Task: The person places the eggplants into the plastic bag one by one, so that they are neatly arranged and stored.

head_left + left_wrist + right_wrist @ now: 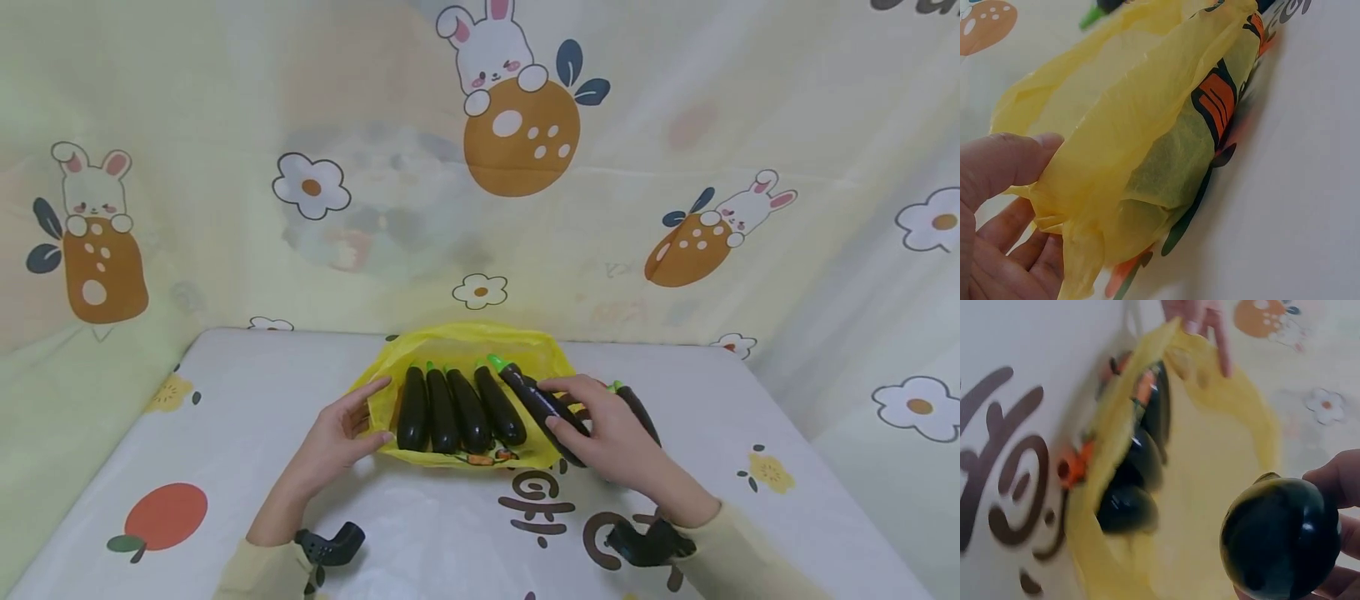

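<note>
1. Held eggplant [542, 408]: centre of frame, slanting across the bag's right side, green cap toward upper left. The right hand [611, 425] grips its body between thumb and fingers.
2. Handling: the glossy skin suggests a firm, slippery, moderately heavy fruit that may bruise; the thick middle probably offers the surest hold.
3. Yellow bag [465, 337]: mid-frame, apparently light, limp film, best taken by its rim. The left hand [333, 433] holds its left edge between thumb and fingers.
4. Four eggplants [470, 408]: side by side inside the bag.
</note>
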A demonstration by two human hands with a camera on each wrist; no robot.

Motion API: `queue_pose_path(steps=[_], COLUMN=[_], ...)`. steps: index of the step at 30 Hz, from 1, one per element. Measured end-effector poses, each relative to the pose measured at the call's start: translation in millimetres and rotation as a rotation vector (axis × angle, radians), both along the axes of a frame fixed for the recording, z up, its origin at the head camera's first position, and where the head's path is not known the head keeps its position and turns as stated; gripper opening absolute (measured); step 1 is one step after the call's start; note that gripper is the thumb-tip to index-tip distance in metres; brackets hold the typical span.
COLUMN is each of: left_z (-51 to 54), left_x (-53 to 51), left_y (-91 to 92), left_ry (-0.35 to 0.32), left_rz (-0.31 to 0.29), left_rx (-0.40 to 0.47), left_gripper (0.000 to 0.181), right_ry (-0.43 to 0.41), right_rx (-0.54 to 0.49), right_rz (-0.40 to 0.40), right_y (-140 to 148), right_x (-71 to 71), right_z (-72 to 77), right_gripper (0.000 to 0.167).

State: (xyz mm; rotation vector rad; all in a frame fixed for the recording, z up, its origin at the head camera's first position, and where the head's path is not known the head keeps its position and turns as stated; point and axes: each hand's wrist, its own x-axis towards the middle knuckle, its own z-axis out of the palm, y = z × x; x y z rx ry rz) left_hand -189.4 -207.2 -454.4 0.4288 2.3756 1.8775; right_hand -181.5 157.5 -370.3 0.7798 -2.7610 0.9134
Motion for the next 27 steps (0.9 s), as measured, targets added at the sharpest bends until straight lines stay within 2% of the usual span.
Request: queue_pose_path(steps=[4, 7, 14, 19, 27], left_z=[-1.1, -2.0, -3.1, -2.2, -2.7], left_x=[0.0, 0.2, -0.5, -1.6, -2.6], left_y=[-0.2, 0.1, 2.6, 2.4, 0.4], left_ry=[0.003, 0.001, 0.018, 0.018, 0.009], left_rz=[-0.004, -0.008, -0.006, -0.003, -0.005], left_rx=[-0.001, 0.000, 0.003, 0.001, 0.009], left_gripper=[0.075, 0.075, 0.075, 0.074, 0.074], right_ry=[-0.103, -0.138, -0.239, -0.235, -0.195], right_rx=[0.044, 0.073, 0.121, 0.148, 0.213], right_rz=[0.007, 0.001, -0.098, -0.132, -0.197], right_y=[-28.1, -51.5, -99.2, -120.5, -142.1], right_x=[-14.6, -26.2, -48.8, -58.7, -62.7], right_z=[-14.0, -20.4, -21.9, -22.1, -26.5], right_gripper=[0.039, 0.039, 0.039, 0.037, 0.040])
